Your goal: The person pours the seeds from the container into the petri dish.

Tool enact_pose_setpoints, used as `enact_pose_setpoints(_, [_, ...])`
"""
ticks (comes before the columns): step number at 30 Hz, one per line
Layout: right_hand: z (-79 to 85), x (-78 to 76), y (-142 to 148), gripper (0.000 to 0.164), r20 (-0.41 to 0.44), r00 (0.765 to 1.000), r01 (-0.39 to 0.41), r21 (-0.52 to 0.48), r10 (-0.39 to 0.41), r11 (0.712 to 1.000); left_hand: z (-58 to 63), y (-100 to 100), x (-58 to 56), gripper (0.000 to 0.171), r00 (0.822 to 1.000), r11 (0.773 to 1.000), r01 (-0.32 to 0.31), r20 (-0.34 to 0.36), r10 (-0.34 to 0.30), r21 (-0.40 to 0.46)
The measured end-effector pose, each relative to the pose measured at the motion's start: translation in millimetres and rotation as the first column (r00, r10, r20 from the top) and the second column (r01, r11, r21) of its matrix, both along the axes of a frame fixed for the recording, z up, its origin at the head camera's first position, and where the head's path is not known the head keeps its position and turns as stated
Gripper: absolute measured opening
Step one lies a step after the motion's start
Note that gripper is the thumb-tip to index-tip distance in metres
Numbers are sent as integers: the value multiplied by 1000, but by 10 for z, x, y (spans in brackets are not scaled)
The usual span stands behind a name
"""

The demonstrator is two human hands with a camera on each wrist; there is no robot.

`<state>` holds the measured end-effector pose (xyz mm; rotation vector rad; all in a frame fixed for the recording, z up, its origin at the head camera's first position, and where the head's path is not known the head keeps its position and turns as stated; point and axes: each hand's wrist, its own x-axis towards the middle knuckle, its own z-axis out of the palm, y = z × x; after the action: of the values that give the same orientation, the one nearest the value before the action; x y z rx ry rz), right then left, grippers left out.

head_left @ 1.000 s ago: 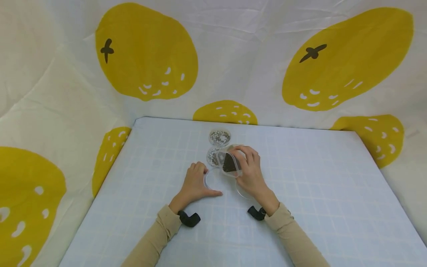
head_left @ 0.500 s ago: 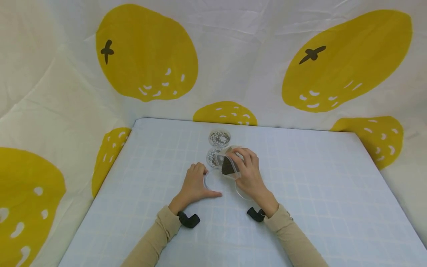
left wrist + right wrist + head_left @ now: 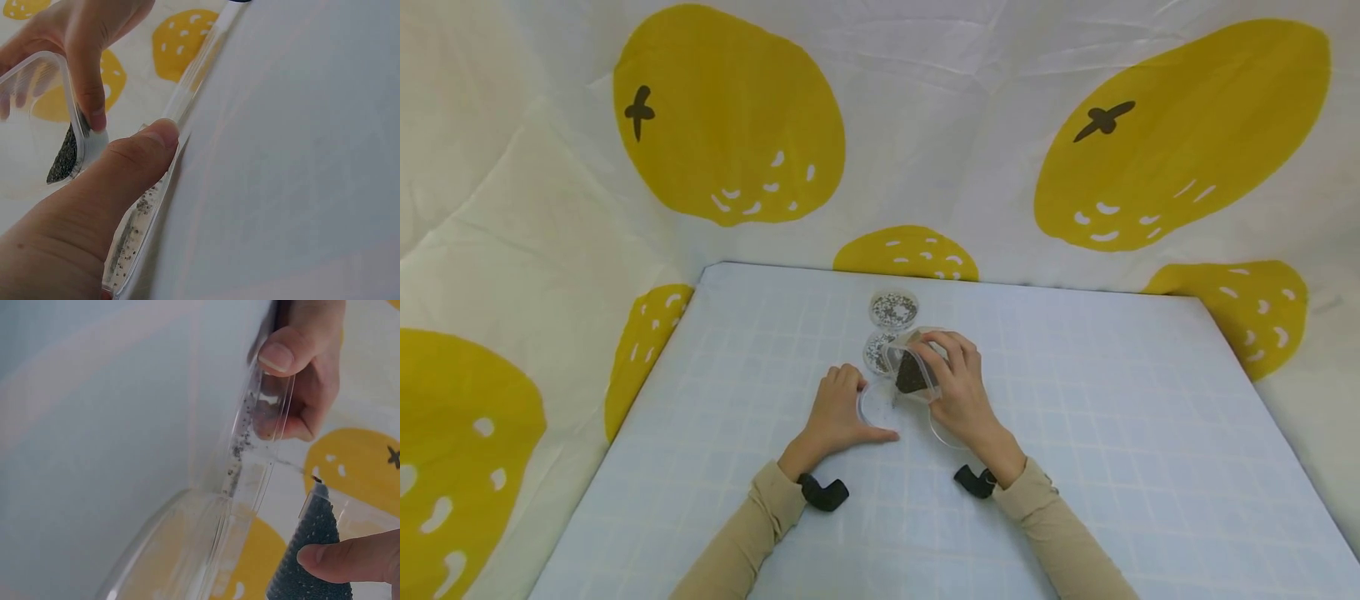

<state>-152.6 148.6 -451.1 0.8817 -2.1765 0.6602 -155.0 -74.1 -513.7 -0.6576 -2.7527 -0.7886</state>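
Note:
My left hand (image 3: pixel 835 410) holds a shallow clear petri dish (image 3: pixel 876 406) on the table, its thumb and fingers spread round the rim. Several dark grains (image 3: pixel 239 450) lie scattered in that dish. In my right hand (image 3: pixel 962 387) is a clear plastic container (image 3: pixel 897 358), tipped to the left above the dish. Dark grains (image 3: pixel 312 544) are heaped against its lower side. A thin trickle falls from its lowered corner into the dish, as the right wrist view shows. The left hand's fingertips are hidden in the left wrist view.
Two round clear dishes stand in line behind: a far dish (image 3: pixel 894 309) and a nearer dish (image 3: pixel 876 353), both with grey-brown bits inside. Another clear round dish or lid (image 3: pixel 947 433) lies partly under the right hand. A pale checked cloth (image 3: pixel 1120 433) covers the table.
The right hand has tilted the container slightly further left and down. Grains now drop from its corner, and specks show in the dish. The left hand has stayed put.

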Motion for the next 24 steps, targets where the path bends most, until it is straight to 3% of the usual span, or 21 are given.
enact_pose_setpoints(24, [7,-19,24,92,29,999,24,4,-24,1000,-23,-4,-10,88,1000,1000,-2,0,2,5])
